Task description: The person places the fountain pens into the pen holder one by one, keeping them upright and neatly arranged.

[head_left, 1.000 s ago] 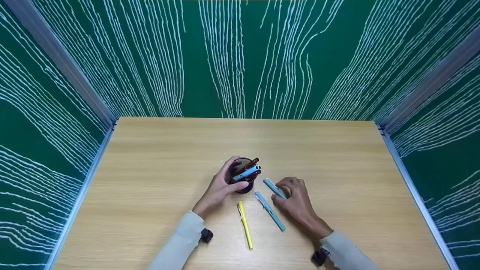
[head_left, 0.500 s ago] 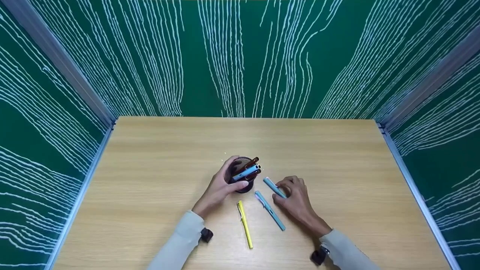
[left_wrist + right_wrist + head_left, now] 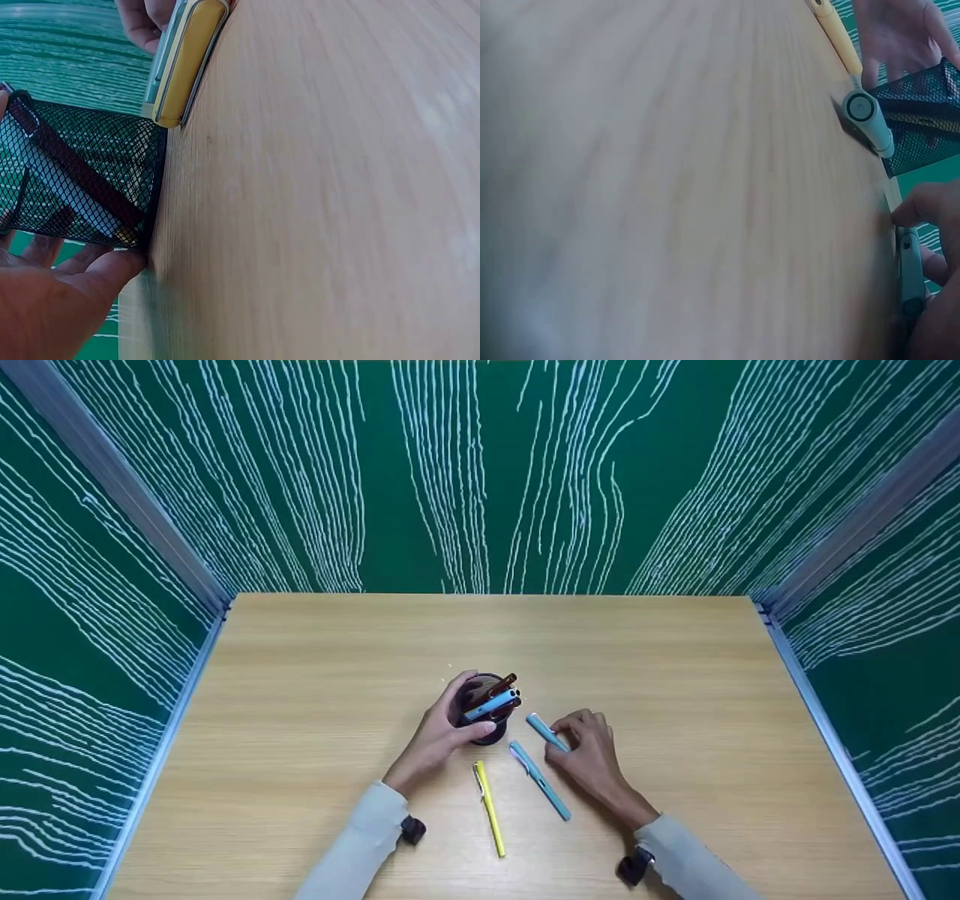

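Note:
My left hand (image 3: pixel 437 736) grips a black mesh pen cup (image 3: pixel 90 169) from its left side, thumb across the near rim. Inside lean several pens, among them a light blue pen (image 3: pixel 491 705) and dark brown pens (image 3: pixel 493 690). To the right, my right hand (image 3: pixel 591 750) pinches a teal pen (image 3: pixel 541 727) low at the tabletop; part of that pen is hidden by the fingers. Between the hands lies a second teal pen (image 3: pixel 541 781), its clip end toward the cup. Left of that is a yellow pen (image 3: pixel 490 810), also lying on the table.
The wooden table (image 3: pixel 322 660) is bounded by green walls (image 3: pixel 517 472) with white wavy lines at the back and both sides. Metal rails (image 3: pixel 161 720) run along the table's side edges. Tiny pale specks lie behind the cup.
The right hand and its teal pen have shifted very slightly away from me. The left hand, the cup and the other pens stay in place.

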Motion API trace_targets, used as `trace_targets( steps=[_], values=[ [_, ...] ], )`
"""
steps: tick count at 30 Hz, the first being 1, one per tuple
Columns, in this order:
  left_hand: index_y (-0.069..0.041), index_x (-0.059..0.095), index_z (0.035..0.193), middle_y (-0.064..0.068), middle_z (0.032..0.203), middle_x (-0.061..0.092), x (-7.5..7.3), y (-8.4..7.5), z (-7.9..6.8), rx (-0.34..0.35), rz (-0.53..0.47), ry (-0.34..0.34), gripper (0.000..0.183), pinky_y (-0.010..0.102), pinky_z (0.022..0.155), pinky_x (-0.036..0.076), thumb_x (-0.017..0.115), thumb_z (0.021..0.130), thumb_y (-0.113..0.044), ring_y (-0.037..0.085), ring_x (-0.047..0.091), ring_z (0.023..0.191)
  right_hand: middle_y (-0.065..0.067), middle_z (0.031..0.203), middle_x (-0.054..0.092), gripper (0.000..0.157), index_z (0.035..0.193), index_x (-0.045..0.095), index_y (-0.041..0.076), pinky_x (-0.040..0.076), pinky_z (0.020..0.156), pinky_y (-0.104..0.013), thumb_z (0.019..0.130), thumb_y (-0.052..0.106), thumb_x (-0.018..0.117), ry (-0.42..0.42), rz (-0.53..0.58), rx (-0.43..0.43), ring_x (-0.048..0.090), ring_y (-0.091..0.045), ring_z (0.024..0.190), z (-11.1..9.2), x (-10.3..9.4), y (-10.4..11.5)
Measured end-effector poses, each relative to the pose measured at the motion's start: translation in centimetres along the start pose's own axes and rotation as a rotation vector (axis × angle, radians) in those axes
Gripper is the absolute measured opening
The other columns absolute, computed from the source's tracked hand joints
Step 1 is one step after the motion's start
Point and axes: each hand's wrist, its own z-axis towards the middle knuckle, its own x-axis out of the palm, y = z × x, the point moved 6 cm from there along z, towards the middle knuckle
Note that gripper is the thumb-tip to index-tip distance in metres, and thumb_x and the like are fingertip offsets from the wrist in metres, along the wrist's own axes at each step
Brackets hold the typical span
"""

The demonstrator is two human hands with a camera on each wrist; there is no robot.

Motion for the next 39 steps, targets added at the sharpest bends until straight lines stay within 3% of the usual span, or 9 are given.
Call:
trace_targets(
  steps=[6, 16, 23, 31, 39],
  values=[
    [-0.015, 0.039, 0.170, 0.013, 0.160, 0.055, 0.0, 0.1, 0.0, -0.005, -0.001, 0.002, 0.089, 0.051, 0.129, 0.034, 0.087, 0.096, -0.015, 0.031, 0.051, 0.149, -0.003, 0.096, 0.066, 0.018, 0.097, 0.082, 0.011, 0.033, 0.088, -0.045, 0.080, 0.007, 0.086, -0.011, 0.002, -0.003, 0.047, -0.024, 0.097, -0.1, 0.0, 0.1],
    [-0.017, 0.037, 0.172, 0.013, 0.162, 0.052, -0.1, 0.2, -0.1, -0.020, 0.027, -0.004, 0.092, 0.052, 0.129, 0.033, 0.088, 0.096, -0.020, 0.032, 0.049, 0.150, 0.000, 0.086, 0.065, 0.017, 0.099, 0.081, 0.009, 0.034, 0.086, -0.041, 0.083, 0.003, 0.083, 0.004, 0.055, 0.013, 0.048, -0.024, 0.094, 0.1, -0.4, -0.1],
    [-0.022, 0.039, 0.171, 0.011, 0.162, 0.052, -0.1, 0.3, -0.1, -0.036, 0.031, -0.014, 0.091, 0.054, 0.130, 0.032, 0.089, 0.095, -0.024, 0.032, 0.048, 0.150, -0.001, 0.091, 0.067, 0.019, 0.101, 0.080, 0.009, 0.041, 0.086, -0.035, 0.084, 0.001, 0.082, 0.040, 0.101, 0.069, 0.050, -0.022, 0.099, 0.1, -1.0, -0.1],
    [-0.018, 0.039, 0.170, 0.017, 0.161, 0.053, 0.2, 0.4, 0.1, -0.029, -0.088, 0.003, 0.091, 0.046, 0.128, 0.037, 0.088, 0.094, -0.009, 0.032, 0.050, 0.150, -0.002, 0.095, 0.070, 0.020, 0.103, 0.079, 0.010, 0.044, 0.088, -0.034, 0.087, -0.001, 0.082, 0.062, 0.170, 0.099, 0.050, -0.022, 0.102, 0.3, -2.2, 0.6],
    [-0.023, 0.040, 0.170, 0.014, 0.163, 0.052, 0.0, 0.3, 0.0, -0.034, -0.037, -0.003, 0.091, 0.048, 0.130, 0.032, 0.089, 0.094, -0.016, 0.030, 0.048, 0.152, -0.004, 0.098, 0.069, 0.021, 0.104, 0.080, 0.010, 0.044, 0.093, -0.043, 0.087, -0.003, 0.082, 0.053, 0.177, 0.071, 0.052, -0.025, 0.106, 0.7, -3.8, 2.0]
  ],
)
